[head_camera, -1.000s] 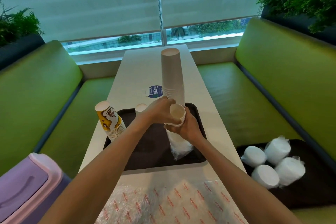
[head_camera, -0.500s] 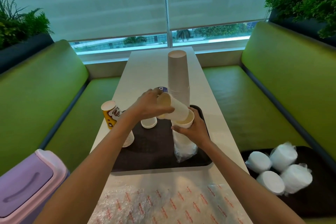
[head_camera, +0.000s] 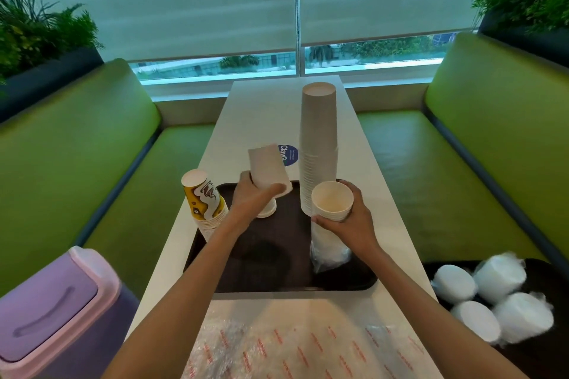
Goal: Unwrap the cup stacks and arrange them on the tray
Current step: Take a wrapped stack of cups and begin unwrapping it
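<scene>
A dark tray (head_camera: pixel 264 268) lies on the white table. My left hand (head_camera: pixel 251 200) holds a small bunch of white cups (head_camera: pixel 267 171) upside down, above another small white cup (head_camera: pixel 267 212) on the tray. My right hand (head_camera: pixel 348 218) grips the top of a white cup stack (head_camera: pixel 332 201) that stands mouth-up, its lower part still in clear plastic wrap (head_camera: pixel 329 255). A tall inverted white cup stack (head_camera: pixel 318 144) stands behind it. A yellow printed cup stack (head_camera: pixel 204 203) leans at the tray's left edge.
Clear printed plastic wrap (head_camera: pixel 295 344) lies on the near table. A second dark tray (head_camera: pixel 532 360) on the right green bench carries several wrapped cup stacks (head_camera: pixel 498 280). A purple bin (head_camera: pixel 49 314) stands at the lower left. A round blue sticker (head_camera: pixel 289 154) is on the table.
My left hand pulled a few cups off the stack in my right hand, turned them upside down and carried them left over the tray. My right hand stayed on the stack.
</scene>
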The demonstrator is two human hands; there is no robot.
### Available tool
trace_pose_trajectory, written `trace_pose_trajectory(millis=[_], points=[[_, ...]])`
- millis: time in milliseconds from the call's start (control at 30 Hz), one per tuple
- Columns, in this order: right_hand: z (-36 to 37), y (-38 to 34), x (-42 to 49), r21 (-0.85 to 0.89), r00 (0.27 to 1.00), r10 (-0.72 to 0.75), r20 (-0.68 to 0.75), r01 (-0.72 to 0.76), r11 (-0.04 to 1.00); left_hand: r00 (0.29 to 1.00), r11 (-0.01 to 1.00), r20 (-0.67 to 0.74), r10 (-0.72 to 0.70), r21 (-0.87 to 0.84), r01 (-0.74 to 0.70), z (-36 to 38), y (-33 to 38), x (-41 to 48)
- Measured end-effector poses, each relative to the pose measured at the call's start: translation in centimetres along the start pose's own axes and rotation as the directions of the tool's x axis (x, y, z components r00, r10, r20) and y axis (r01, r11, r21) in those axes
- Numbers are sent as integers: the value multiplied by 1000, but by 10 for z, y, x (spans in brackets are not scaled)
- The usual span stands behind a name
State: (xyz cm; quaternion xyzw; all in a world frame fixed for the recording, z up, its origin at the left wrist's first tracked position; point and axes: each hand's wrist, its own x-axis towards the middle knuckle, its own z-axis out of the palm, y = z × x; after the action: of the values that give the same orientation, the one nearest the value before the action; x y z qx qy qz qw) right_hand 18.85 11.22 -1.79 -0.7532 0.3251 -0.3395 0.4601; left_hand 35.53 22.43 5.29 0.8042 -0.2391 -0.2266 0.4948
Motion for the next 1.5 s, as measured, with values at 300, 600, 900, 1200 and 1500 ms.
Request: trace_pose_trajectory(millis=[300,600,900,1200,1500], points=[[-1,9,7,-25,1000,-15,-16,15,1000,941,998,-335,55,16,-53,18,-29,71],[4,15,8,-13,999,-44,-11,43,999,972,987,-231,40,159,-3,30,-66,99],[1,18,9,-20,1000,8,6,-8,1000,993,993,-28,-115,33,116,47,-74,89],[6,14,7,14,998,61,7,-61,998,914,918,-93,395,4,-397,54,15,14],[17,8,4,-47,988,130,82,-126,991,762,650,609,222,490,-581,58,49,-11]])
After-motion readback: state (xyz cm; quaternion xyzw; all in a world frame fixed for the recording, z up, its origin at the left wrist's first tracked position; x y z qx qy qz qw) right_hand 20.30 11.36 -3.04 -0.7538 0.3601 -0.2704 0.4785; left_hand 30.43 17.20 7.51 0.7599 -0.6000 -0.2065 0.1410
